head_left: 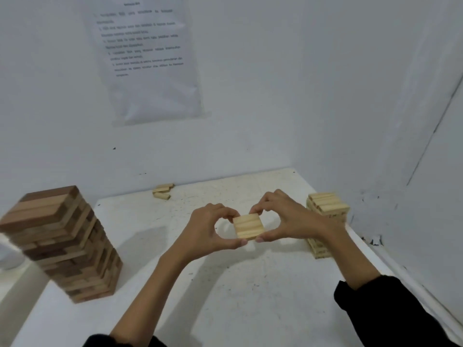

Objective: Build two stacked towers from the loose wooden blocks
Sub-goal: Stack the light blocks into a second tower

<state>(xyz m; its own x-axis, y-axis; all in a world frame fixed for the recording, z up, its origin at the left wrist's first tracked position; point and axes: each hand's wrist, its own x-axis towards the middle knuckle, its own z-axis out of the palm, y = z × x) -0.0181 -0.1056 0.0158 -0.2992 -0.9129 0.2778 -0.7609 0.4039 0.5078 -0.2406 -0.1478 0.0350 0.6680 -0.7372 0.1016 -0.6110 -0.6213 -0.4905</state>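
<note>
towers (62, 244) 2 | held blocks (248, 226) 3 | blocks by wall (162, 192) 2–3 | hands (208, 229) 2 | paper sheet (150, 61) 1

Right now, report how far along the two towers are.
Done: the dark tower stands many layers tall on the left, and the pale tower stands lower on the right. In hand: the left hand and right hand pinch a row of pale blocks between them, above the table. Left: that row probably goes on the pale tower, then the loose blocks by the back wall.
</note>
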